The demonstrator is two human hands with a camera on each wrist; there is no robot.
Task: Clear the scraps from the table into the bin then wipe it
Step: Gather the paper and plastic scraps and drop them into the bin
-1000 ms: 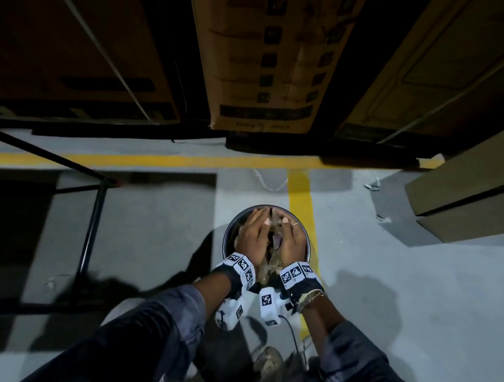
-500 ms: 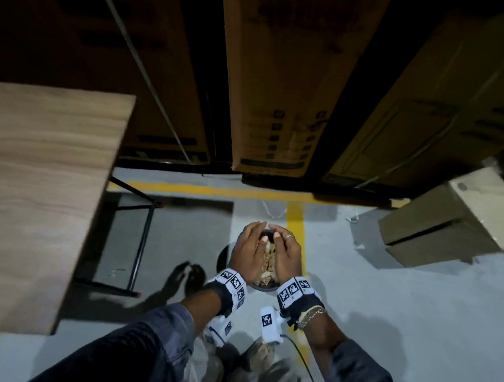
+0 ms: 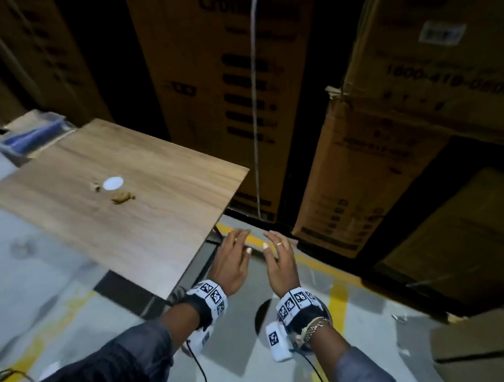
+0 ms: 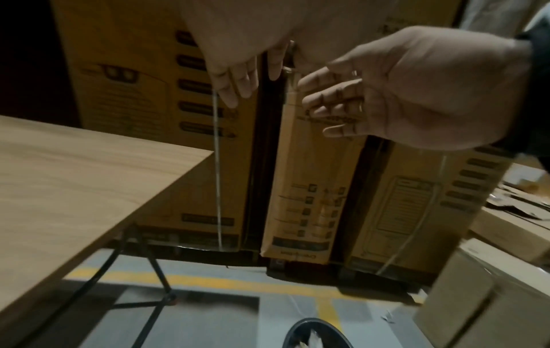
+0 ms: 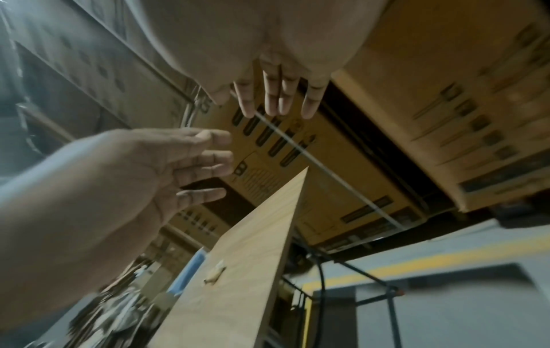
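Both my hands hang in the air, empty, beside the near right corner of the wooden table (image 3: 134,229). The left hand (image 3: 234,257) and the right hand (image 3: 279,257) are open, fingers straight and spread, palms facing each other a little apart. On the table top lie a brown scrap (image 3: 122,197), a smaller scrap (image 3: 95,187) and a bright white round spot (image 3: 113,182). The dark round bin (image 4: 297,329) stands on the floor below my hands; in the head view only a dark edge of the bin (image 3: 260,318) shows beside my right wrist.
Tall cardboard boxes (image 3: 208,89) stand stacked close behind the table and the hands. A blurred blue object (image 3: 32,136) lies past the table's far left end. Lower cartons (image 3: 479,351) sit on the floor at the right. Black table legs (image 4: 154,270) stand near the bin.
My hands were down together in the bin over the scraps. They have lifted out empty and spread apart, and the view has swung up and left onto the table top.
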